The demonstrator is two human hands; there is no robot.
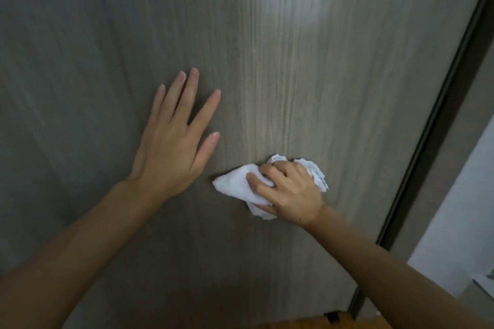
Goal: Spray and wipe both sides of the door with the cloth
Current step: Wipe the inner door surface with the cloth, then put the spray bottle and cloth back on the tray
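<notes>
My left hand (pixel 171 139) lies flat against the door (pixel 294 61), fingers straight and spread, left of the middle of the panel. My right hand (pixel 288 189) has its fingers curled round the cloth (pixel 235 184), a crumpled white wad pressed to the wood grain just right of the left hand and lower. The door's dark edge (pixel 433 120) runs down the right side, well apart from the cloth.
</notes>
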